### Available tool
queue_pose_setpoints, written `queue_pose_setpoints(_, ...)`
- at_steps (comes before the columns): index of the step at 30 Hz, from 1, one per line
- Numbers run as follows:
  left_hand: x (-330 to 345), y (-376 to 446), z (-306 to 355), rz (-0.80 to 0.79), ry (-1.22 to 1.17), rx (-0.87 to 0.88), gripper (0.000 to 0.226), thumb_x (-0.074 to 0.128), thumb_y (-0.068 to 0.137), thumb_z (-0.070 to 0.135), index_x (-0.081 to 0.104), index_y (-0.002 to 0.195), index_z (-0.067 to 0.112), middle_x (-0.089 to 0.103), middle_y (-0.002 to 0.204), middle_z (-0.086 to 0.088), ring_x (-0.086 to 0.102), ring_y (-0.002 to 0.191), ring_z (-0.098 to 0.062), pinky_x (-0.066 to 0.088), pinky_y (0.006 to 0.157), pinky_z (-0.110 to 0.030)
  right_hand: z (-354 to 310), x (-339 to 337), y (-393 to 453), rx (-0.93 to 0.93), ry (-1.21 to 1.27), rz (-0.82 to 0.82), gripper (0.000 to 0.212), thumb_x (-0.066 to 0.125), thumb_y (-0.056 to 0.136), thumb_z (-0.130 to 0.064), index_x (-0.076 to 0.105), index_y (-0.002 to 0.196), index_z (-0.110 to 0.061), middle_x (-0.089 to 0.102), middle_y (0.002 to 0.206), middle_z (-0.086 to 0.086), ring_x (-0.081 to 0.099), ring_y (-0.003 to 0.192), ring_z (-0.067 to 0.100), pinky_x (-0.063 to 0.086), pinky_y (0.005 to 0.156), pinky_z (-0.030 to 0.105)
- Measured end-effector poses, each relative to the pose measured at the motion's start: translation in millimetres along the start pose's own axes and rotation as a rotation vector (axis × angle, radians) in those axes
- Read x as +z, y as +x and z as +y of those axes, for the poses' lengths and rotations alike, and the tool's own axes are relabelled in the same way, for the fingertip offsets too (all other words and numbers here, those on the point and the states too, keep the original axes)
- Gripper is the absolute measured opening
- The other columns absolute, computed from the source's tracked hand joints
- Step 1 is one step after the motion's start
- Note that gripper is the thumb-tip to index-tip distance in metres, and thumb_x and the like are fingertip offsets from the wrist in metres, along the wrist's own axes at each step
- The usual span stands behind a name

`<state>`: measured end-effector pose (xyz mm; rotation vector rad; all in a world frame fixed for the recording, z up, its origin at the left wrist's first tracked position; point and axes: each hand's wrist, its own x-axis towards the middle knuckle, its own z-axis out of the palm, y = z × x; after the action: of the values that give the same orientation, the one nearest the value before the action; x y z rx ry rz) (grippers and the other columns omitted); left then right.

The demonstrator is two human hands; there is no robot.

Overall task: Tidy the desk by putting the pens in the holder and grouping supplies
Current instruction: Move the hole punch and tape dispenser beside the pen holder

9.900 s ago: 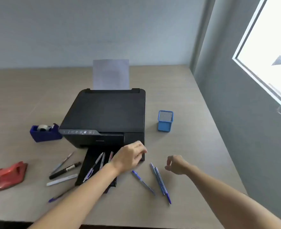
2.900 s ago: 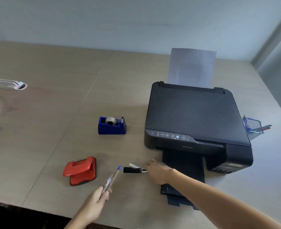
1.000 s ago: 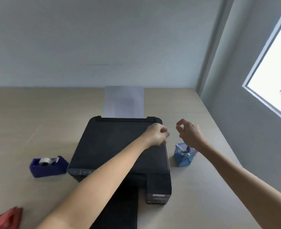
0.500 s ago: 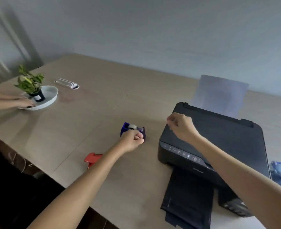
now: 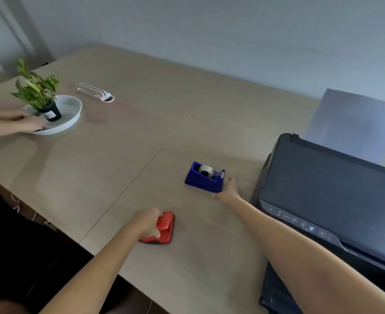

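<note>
Left hand [image 5: 147, 224] clenched over red plastic hole punch [image 5: 163, 230], right hand [image 5: 230, 189] spread open against blue tape dispenser [image 5: 205, 177], likely to group both.

bare desk [image 5: 141, 137] centre, printer [image 5: 327, 191] blocking right

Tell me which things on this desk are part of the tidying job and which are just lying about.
Part of the job:
red hole punch, under the left hand
blue tape dispenser, right hand beside it

Just lying about:
black printer with paper
potted plant in white dish, another person's hands on it
white object beyond the dish
</note>
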<state>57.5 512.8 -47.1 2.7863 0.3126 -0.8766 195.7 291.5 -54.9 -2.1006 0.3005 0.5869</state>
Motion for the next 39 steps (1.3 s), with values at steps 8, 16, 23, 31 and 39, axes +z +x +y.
queue_pose_setpoints(8,4.7,-5.1,-13.1,-0.008,-0.234,0.101,0.050,0.081,0.061,0.036,0.064,0.106,0.020,0.064,0.092,0.006,0.061,0.085,-0.017,0.041,0.066,-0.023,10.5,18.6,38.0,-0.146,0.046,0.069,0.077,0.084,0.066,-0.016,0.044,0.132,-0.017,0.060,0.121,0.005,0.056,0.113,0.030,0.044,0.086,0.032)
queue_pose_setpoints(16,-10.7,-26.3,-13.3,0.035,-0.375,0.102,0.035,0.083,0.062,0.035,0.066,0.084,0.014,0.072,0.081,-0.006,0.057,0.063,-0.010,0.041,0.060,-0.025,27.5,38.5,11.7,-0.348,0.054,0.129,0.050,0.078,0.073,-0.030,0.042,0.102,-0.012,0.060,0.103,0.007,0.057,0.091,0.028,0.045,0.070,0.031)
queue_pose_setpoints(23,-47.5,-63.3,6.9,-0.093,-0.355,0.131,0.033,0.084,0.062,0.042,0.064,0.081,0.024,0.071,0.079,0.002,0.064,0.069,-0.009,0.048,0.067,-0.025,-10.5,-0.2,-44.9,-0.398,0.230,-0.004,0.037,0.073,0.075,-0.033,0.043,0.088,-0.015,0.058,0.087,0.000,0.054,0.071,0.014,0.042,0.048,0.013)
queue_pose_setpoints(31,-89.7,-106.6,101.1,-0.222,-0.193,0.247,0.039,0.080,0.056,0.051,0.059,0.079,0.027,0.061,0.079,0.009,0.056,0.070,-0.010,0.040,0.064,-0.029,-30.6,-109.5,-143.7,-0.632,0.288,-0.029,0.041,0.075,0.075,-0.038,0.046,0.093,-0.014,0.065,0.094,0.010,0.066,0.078,0.028,0.054,0.056,0.034)
queue_pose_setpoints(39,-101.5,-158.0,284.1,-0.329,0.071,0.588,0.040,0.077,0.068,0.051,0.062,0.095,0.026,0.062,0.085,0.013,0.058,0.074,-0.003,0.047,0.070,-0.023,58.0,-308.2,-214.8,-0.644,0.446,0.376,0.044,0.074,0.066,-0.050,0.051,0.086,-0.018,0.066,0.092,0.014,0.065,0.084,0.044,0.054,0.060,0.047)
